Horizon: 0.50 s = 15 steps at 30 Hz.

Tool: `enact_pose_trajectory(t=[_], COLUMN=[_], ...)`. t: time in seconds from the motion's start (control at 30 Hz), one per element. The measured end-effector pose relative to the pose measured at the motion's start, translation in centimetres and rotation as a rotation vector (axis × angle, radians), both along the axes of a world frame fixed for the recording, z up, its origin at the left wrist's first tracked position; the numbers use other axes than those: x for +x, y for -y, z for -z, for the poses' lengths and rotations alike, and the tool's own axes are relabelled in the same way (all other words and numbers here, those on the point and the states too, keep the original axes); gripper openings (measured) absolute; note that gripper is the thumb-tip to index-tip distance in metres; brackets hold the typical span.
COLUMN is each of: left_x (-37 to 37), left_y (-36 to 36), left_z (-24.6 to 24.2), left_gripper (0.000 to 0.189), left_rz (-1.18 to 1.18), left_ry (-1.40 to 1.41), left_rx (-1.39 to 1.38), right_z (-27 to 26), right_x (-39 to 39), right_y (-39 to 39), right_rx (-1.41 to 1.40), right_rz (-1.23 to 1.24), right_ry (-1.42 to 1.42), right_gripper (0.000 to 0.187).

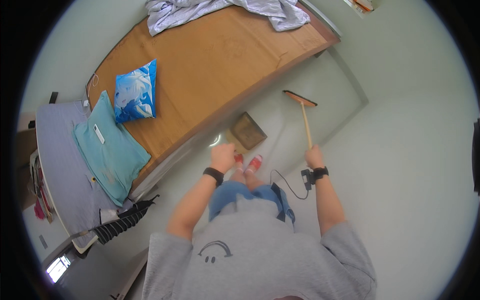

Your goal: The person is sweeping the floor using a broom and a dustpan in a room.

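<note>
My right hand [315, 156] is closed around the pale handle of a broom [306, 125]. The broom's orange head, with dark bristles, rests on the floor ahead and to the right, close to the bed. My left hand [222, 156] is curled into a grip just above a brownish, see-through dustpan [247, 131]. The dustpan lies low beside the bed's edge, in front of my feet. Its handle is hidden by the left hand.
A wooden bed [202, 71] runs along the left and front, bearing a blue printed pillow [135, 93], a teal pillow [108, 150] and a crumpled pale sheet [210, 11]. A folded black umbrella [125, 221] hangs by a cloth-covered table [60, 150]. A cable [287, 183] dangles from my right wrist.
</note>
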<state>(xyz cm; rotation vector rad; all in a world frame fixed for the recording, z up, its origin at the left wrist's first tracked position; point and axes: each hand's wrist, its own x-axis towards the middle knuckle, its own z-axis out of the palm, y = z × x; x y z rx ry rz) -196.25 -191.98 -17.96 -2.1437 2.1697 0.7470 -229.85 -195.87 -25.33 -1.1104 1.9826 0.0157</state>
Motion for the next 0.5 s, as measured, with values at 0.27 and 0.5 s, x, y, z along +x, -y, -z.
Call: enact_pose_trajectory(t=[0.27, 0.5], left_x=[0.3, 1.5], left_y=[-1.5, -2.3], left_z=[1.7, 1.1], left_gripper=[0.009, 0.011], left_rz=[-0.065, -0.093], left_ry=[0.053, 0.093], left_rx=[-0.027, -0.031], right_z=[-9.2, -13.8], right_x=[2.5, -2.2], right_y=[-5.9, -3.9], right_rx=[0.275, 0.432], right_rz=[-0.327, 0.282], right_ry=[0.111, 0.493], right_gripper=[0.027, 0.023])
